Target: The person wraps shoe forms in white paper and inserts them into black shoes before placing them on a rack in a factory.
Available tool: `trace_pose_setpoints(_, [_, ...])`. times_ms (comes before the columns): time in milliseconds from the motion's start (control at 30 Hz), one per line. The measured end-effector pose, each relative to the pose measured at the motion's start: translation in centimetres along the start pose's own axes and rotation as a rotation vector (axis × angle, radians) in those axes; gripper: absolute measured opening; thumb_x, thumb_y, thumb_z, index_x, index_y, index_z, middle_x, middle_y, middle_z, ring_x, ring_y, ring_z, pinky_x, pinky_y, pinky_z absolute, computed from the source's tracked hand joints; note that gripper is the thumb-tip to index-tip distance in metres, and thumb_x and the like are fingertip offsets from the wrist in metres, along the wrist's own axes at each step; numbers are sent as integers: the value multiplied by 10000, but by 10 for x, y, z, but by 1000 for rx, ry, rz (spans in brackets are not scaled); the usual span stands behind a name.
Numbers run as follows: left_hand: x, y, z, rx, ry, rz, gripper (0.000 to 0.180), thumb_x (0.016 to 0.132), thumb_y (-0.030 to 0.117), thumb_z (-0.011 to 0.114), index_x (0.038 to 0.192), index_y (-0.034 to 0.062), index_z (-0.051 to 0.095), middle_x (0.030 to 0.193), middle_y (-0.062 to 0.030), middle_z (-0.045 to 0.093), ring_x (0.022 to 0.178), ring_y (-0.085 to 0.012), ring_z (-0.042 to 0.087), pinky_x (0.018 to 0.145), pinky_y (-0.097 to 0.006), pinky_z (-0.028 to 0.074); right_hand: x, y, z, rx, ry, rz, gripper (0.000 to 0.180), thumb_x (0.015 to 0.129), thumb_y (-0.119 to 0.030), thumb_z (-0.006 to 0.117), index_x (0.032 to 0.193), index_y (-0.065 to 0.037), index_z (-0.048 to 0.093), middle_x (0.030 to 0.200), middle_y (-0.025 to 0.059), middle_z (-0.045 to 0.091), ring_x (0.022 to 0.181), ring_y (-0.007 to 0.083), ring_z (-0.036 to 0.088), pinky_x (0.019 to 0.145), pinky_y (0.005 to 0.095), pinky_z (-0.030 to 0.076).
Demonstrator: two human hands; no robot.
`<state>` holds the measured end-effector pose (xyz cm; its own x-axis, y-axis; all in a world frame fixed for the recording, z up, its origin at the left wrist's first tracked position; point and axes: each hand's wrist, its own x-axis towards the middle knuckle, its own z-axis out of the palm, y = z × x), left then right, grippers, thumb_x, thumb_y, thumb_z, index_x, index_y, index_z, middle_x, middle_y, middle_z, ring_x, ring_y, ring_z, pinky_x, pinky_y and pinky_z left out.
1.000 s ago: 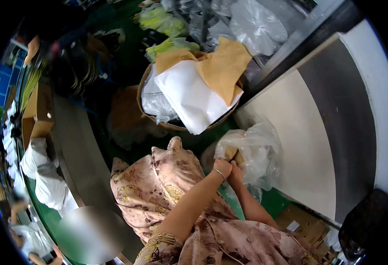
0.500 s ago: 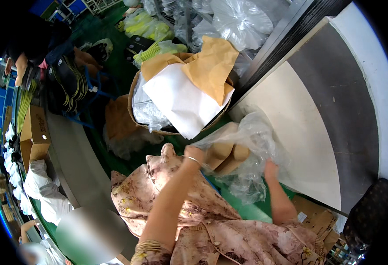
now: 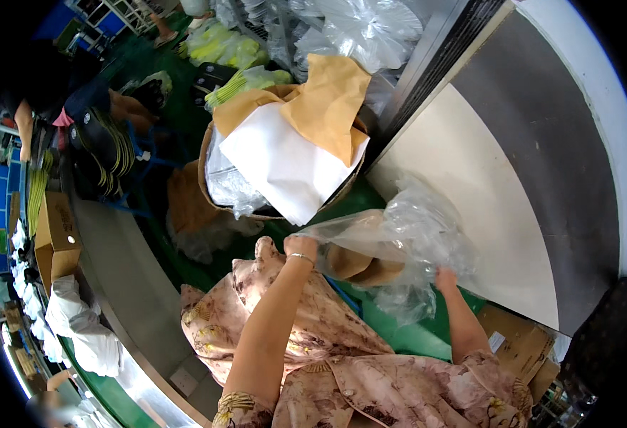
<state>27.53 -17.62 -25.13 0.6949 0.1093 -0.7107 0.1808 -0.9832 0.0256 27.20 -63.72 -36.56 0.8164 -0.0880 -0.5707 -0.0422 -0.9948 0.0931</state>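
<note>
A clear plastic bag point(image 3: 427, 221) is stretched between my two hands, low in front of my lap. My left hand point(image 3: 301, 247), with a bracelet at the wrist, is closed on the bag's left edge. On the right, my right hand point(image 3: 444, 277) grips the crumpled side of the same bag. Brown curved pieces, like cardboard or paper point(image 3: 360, 262), show through and under the plastic; whether they lie inside it I cannot tell. Beyond my hands stands a round container point(image 3: 203, 171) holding white paper point(image 3: 288, 160), tan paper point(image 3: 331, 100) and clear plastic.
A curved table point(image 3: 463, 171) with a pale and dark grey top borders the right. To the left runs a grey bench point(image 3: 117, 250) with an open cardboard box point(image 3: 57, 228). Another person sits at the far left. Plastic-wrapped bundles point(image 3: 367, 32) are piled at the back.
My left hand has shifted slightly left and my right hand slightly right and down, drawing the bag wider. The plastic now covers more of the brown pieces. The view has turned a little.
</note>
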Motion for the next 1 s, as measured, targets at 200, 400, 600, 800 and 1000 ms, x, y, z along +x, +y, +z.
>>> trace_pose_setpoints(200, [-4,4,21,74,-45,-46,416,863,163,450,1279,171,434,1033,-127,629,983,-321,572,774,-435,416,-73,-165,-141,4,318,-508,471,709,-187,599,1164,-107,505,1179,172,493,1133,331,441,926,499,346])
trace_pose_setpoints(400, [-2,4,41,-17,-17,-14,364,879,145,391,1240,158,440,969,-130,642,932,-324,583,806,-459,376,30,-237,-161,39,338,-552,489,745,-119,564,1222,-127,460,1193,154,491,1066,339,485,817,490,415])
trace_pose_setpoints(600, [-19,6,34,-28,242,87,336,842,124,452,1177,127,475,856,-129,634,853,-292,592,770,-387,401,69,-207,-154,407,421,-411,195,809,-124,496,966,-66,597,742,198,602,717,397,574,650,456,457])
trace_pose_setpoints(800, [-11,30,7,31,409,231,456,811,113,487,1259,145,410,824,-120,625,809,-261,580,745,-360,406,59,-177,-224,389,682,-441,151,773,-81,508,896,-39,584,763,199,600,753,380,581,658,467,444])
trace_pose_setpoints(1000, [9,41,-30,92,497,347,570,785,104,506,1328,94,330,792,-93,633,793,-240,590,724,-363,436,37,-174,-282,309,749,-402,116,782,-96,525,852,-26,585,776,208,600,760,381,584,667,446,460])
